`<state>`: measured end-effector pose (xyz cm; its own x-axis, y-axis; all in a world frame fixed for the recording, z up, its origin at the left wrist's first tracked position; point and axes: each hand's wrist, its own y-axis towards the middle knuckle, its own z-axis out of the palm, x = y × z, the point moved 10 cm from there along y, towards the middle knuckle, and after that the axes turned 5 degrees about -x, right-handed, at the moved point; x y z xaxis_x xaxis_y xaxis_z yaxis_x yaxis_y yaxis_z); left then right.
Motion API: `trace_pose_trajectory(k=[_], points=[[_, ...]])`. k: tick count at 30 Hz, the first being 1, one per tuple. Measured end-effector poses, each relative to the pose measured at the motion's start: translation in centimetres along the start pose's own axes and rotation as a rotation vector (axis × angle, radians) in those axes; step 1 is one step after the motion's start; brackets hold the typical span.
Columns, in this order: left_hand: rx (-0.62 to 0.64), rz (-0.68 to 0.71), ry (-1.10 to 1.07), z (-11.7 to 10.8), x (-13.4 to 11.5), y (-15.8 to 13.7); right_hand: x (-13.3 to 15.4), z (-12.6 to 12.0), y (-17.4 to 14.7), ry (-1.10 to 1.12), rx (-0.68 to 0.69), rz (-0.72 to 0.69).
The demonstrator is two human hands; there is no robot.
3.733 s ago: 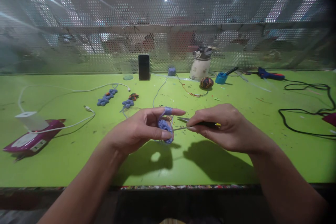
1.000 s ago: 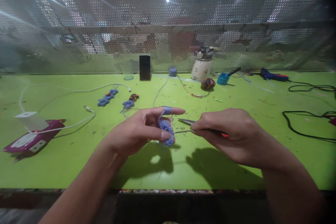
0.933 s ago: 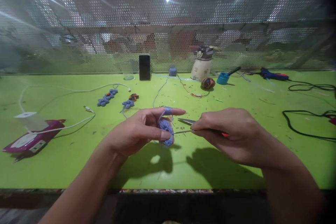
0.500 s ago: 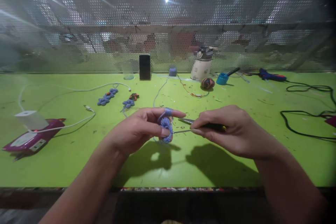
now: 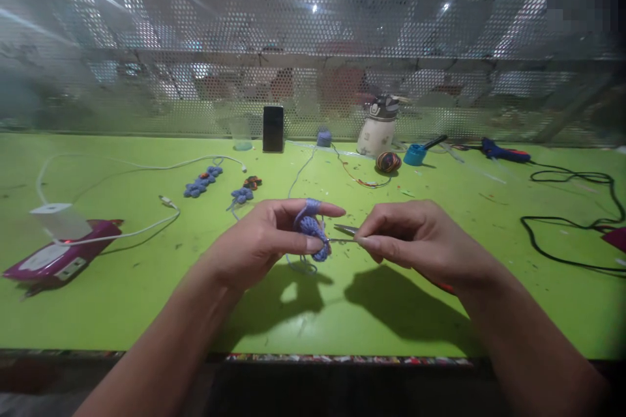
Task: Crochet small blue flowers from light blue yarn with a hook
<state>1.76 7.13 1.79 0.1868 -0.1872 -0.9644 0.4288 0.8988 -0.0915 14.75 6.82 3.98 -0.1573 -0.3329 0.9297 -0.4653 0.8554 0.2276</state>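
Between the thumb and fingers of my left hand [image 5: 259, 234] is a small round crochet piece [image 5: 311, 227] of periwinkle yarn. Working yarn wraps around the outstretched left index finger and trails back to a yarn ball [image 5: 323, 138]. My right hand [image 5: 423, 238] pinches a thin metal crochet hook [image 5: 345, 240], whose tip meets the piece's right edge. Pointed scissor blades [image 5: 345, 229] also stick out of the right hand, and a bit of red shows under its palm. Beyond my left hand lie crocheted flowers [image 5: 242, 195] and a flower strip [image 5: 203, 181].
At the back stand a phone [image 5: 272, 129], a clear cup [image 5: 241, 135] and a bottle [image 5: 376, 127]. A multicoloured yarn ball [image 5: 388, 162], a blue container [image 5: 415, 154] and a glue gun [image 5: 503, 151] sit rightward. A purple power strip [image 5: 63, 251] with white cables lies left; black cord [image 5: 525, 234] loops right.
The crochet piece has tilted in my left hand, and its edge has swung to the right. My right hand has rolled, so the red part now shows beneath it. The view has shifted slightly.
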Motion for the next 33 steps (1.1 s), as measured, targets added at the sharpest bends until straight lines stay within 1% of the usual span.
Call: trace_pose_trajectory(k=[2,6,9,12,17,26,33], points=[[0.002,0.003,0.006,0.0,0.0,0.0,-0.2,0.0,0.0,0.008,-0.003,0.014],[-0.046,0.010,0.030,-0.2,0.2,0.1,-1.3,0.7,0.2,0.143,0.039,0.099],[-0.082,0.016,0.006,-0.4,0.1,0.1,-2.0,0.5,0.3,0.199,0.006,0.132],[-0.107,0.008,-0.029,-0.5,0.1,0.0,-2.2,0.3,0.3,0.214,-0.031,0.137],[-0.133,-0.006,-0.055,-0.8,0.2,0.1,-2.5,0.3,0.4,0.230,-0.047,0.160],[-0.142,0.044,-0.011,-1.1,0.3,0.1,-2.7,0.7,0.4,0.187,-0.024,0.182],[-0.145,0.064,0.000,-1.1,0.3,0.2,-3.1,1.2,0.2,0.245,-0.010,0.217]])
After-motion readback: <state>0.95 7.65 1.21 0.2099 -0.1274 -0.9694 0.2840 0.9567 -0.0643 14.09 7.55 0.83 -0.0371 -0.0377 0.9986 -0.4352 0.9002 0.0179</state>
